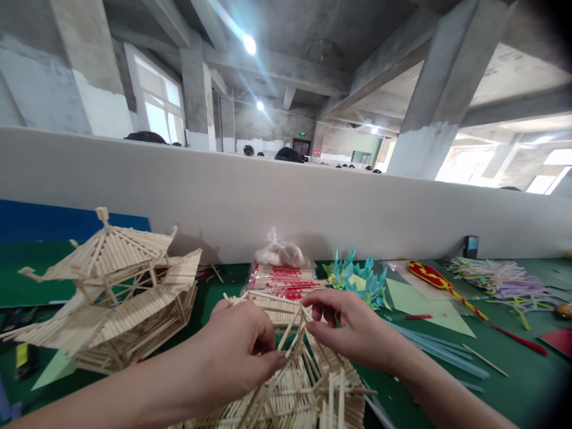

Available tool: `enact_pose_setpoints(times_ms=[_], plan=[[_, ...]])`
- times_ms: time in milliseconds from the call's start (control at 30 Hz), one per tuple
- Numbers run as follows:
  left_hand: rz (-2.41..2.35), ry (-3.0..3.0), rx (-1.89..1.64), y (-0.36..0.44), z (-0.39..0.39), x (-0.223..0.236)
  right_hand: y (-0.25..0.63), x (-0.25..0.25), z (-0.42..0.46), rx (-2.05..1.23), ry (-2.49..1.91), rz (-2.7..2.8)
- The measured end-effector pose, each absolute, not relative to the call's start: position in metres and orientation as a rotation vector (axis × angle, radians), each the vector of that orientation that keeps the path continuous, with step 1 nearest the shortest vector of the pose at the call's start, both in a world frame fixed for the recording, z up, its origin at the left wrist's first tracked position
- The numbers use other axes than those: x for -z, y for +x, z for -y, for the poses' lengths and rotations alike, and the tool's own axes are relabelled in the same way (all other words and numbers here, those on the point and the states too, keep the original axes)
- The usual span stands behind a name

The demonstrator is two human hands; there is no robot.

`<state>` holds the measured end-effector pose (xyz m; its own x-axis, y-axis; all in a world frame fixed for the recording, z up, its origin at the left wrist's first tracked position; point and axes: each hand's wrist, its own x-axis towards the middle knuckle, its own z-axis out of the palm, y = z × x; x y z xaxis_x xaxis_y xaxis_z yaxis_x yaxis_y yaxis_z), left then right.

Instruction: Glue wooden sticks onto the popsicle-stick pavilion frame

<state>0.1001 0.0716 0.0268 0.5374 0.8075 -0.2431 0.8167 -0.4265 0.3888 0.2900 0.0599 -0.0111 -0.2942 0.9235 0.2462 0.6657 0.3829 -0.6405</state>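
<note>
Turquoise ornament (376, 287), perhaps paper, beyond right hand (351, 325).

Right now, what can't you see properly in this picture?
Head view:
Near end of the stick model: cut off by the bottom edge.
Whether the left hand grips it: hidden by the hand itself.
People: the white partition hides all but head tops.
Any markings on the small dark box: too small.

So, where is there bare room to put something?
Bare green tabletop shows right of the pale-blue flat strips, below the red tassel. Narrower: left of the clear plastic stick packet. Crowded: around the pale wooden frame, left hand and right hand.
</note>
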Motion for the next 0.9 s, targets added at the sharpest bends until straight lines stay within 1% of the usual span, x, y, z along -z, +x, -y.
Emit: enact_pose_setpoints(times_ms=[200, 333, 433, 533, 667, 767, 833, 900], plan=[[-1.303, 2.363, -0.075, 0.092, -0.074, -0.027, 0.291, 0.012, -0.064, -0.672, -1.391, 2.026], [-1.234, 2.332, -0.178, 0.063, -0.066, -0.031, 0.295, 0.015, -0.063, -0.695, -1.385, 2.013], [-1.098, 2.365, -0.369, 0.033, -0.047, -0.028, 0.298, 0.016, -0.062, -0.700, -1.402, 2.023], [-0.984, 2.525, -0.548, 0.011, -0.024, -0.019, 0.300, 0.016, -0.061, -0.714, -1.398, 2.018], [-0.862, 2.775, -0.465, 0.003, -0.010, -0.012, 0.300, 0.019, -0.063, -0.703, -1.387, 2.019], [-0.804, 2.830, -0.443, 0.007, -0.012, -0.010, 0.299, 0.021, -0.064, -0.736, -1.367, 2.004], [-0.781, 2.818, -0.460, 0.011, -0.016, -0.005, 0.299, 0.022, -0.064, -0.770, -1.355, 1.982], [-0.792, 2.797, -0.551, 0.014, -0.018, 0.002, 0.298, 0.022, -0.064, -0.782, -1.347, 1.968]])
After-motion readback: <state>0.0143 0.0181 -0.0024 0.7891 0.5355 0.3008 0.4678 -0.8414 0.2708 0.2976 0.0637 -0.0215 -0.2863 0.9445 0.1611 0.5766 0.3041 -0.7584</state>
